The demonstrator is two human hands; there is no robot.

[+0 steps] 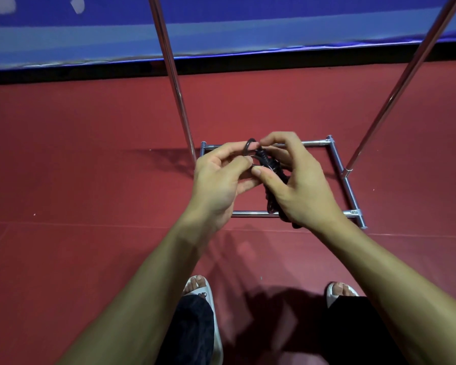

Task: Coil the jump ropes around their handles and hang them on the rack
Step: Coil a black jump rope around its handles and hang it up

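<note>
A black jump rope (270, 168), wound into a tight bundle round its handles, hangs between my two hands above the rack's base. My left hand (221, 177) pinches a small loop of the rope at the bundle's top. My right hand (295, 180) grips the bundle from the right, thumb across its front and fingers curled behind. The lower end of the bundle pokes out below my right palm. The chrome rack (338, 160) stands on the floor just in front of me; its two upright poles rise out of view at the top.
The rack's rectangular base frame lies on a red floor (90, 154). A blue wall panel (248, 27) with a black skirting runs behind it. My feet in white sandals (203, 293) stand close to the frame.
</note>
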